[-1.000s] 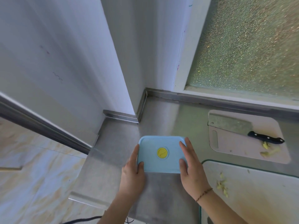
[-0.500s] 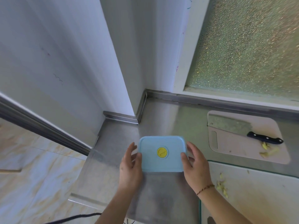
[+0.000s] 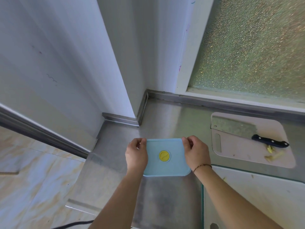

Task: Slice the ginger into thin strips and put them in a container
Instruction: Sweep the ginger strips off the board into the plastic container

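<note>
Now container (image 3: 166, 166) far corners between curled fingers (image 3: 140, 142).

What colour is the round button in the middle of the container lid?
Yellow, on the light blue lid; the button shows clearly in the head view.

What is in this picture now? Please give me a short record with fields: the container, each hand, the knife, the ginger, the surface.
container: light blue lid with yellow round plug, closed, on the steel counter
left hand: fingers curled on the lid's far left corner
right hand: fingers curled on the lid's far right corner
knife: cleaver, lying flat on the pink cutting board
ginger: a few ginger scraps on the board near the cleaver's handle
contents of container: hidden by the lid
</note>
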Action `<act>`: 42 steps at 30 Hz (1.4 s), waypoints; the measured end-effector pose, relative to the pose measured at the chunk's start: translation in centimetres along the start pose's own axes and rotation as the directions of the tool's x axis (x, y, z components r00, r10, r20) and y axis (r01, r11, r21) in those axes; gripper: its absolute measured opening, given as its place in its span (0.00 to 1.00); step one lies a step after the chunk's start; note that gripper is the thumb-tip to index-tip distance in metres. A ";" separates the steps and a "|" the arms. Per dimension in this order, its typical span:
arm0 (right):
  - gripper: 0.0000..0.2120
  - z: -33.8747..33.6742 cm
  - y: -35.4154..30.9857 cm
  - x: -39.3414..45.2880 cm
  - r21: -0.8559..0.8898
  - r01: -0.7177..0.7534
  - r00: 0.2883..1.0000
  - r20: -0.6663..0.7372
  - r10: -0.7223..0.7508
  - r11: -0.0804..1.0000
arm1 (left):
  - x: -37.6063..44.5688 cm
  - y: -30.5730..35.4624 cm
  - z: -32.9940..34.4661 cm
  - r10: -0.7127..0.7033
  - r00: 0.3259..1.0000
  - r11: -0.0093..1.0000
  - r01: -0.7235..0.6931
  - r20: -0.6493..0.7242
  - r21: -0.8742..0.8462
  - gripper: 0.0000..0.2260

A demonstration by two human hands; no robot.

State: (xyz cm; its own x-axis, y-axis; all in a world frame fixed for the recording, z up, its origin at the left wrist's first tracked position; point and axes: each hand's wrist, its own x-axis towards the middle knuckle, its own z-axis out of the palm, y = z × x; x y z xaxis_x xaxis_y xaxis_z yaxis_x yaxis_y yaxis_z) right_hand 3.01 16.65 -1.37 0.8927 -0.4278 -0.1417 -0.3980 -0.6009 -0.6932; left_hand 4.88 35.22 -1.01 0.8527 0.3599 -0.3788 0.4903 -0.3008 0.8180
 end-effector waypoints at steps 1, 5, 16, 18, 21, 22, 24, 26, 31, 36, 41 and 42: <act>0.15 0.0 0.0 0.1 -0.015 0.000 1.000 0.006 0.000 1.000 | 0.0 0.1 0.1 0.001 1.000 1.000 -0.001 -0.004 0.000 0.06; 0.14 0.1 0.2 0.6 -0.031 -0.018 0.999 0.044 0.019 0.999 | 0.0 0.4 0.3 -0.008 1.000 1.000 0.008 -0.021 0.000 0.07; 0.06 0.1 0.3 0.3 0.099 0.052 0.989 0.132 -0.065 0.994 | 0.4 0.4 -0.1 -0.025 0.999 0.999 0.026 0.026 -0.031 0.08; 0.07 -0.4 0.5 0.4 0.089 0.079 0.982 0.166 -0.093 0.993 | 0.8 0.6 -0.4 -0.027 0.998 1.000 0.028 0.049 -0.014 0.08; 0.07 -0.9 0.8 0.5 0.017 0.113 0.969 0.221 -0.114 0.993 | 1.1 0.6 -0.8 -0.005 0.998 1.000 0.004 0.064 0.024 0.07; 0.07 -0.9 0.9 0.6 -0.011 0.128 0.965 0.230 -0.122 0.992 | 1.1 0.5 -0.8 0.011 0.998 0.999 -0.014 0.063 0.038 0.07; 0.07 -0.9 1.0 0.6 -0.055 0.141 0.962 0.243 -0.124 0.989 | 0.9 0.3 -0.8 0.019 0.998 0.999 -0.021 0.064 0.036 0.07; 0.07 -0.5 1.0 0.6 -0.062 0.113 0.966 0.242 -0.095 0.992 | 1.1 0.4 -0.8 -0.012 0.997 1.000 0.012 0.081 0.003 0.07; 0.08 0.5 1.5 0.0 -0.024 0.135 0.963 0.238 -0.125 0.991 | 1.3 0.4 -0.7 -0.003 0.994 1.000 0.004 0.108 -0.008 0.07; 0.09 0.7 2.1 -0.1 0.066 0.120 0.962 0.239 -0.132 0.991 | 1.1 -0.5 -0.4 0.112 0.985 0.988 -0.124 0.129 0.087 0.09; 0.09 1.0 1.4 -1.1 0.152 0.048 0.988 0.140 -0.069 0.987 | 0.9 -0.1 -0.6 0.067 0.990 0.995 -0.075 0.125 0.062 0.07; 0.09 0.6 1.1 -1.0 0.145 0.058 0.985 0.155 -0.081 0.988 | 0.8 0.0 -0.7 0.061 0.990 0.996 -0.068 0.129 0.052 0.06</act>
State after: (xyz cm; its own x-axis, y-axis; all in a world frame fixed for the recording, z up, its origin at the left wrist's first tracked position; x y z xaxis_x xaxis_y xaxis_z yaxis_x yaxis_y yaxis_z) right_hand 1.76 16.83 -2.47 0.9439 -0.2680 -0.1928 -0.3103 -0.5207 -0.7953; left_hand 5.45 36.14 -0.98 0.8971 0.2239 -0.3809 0.4398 -0.3700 0.8184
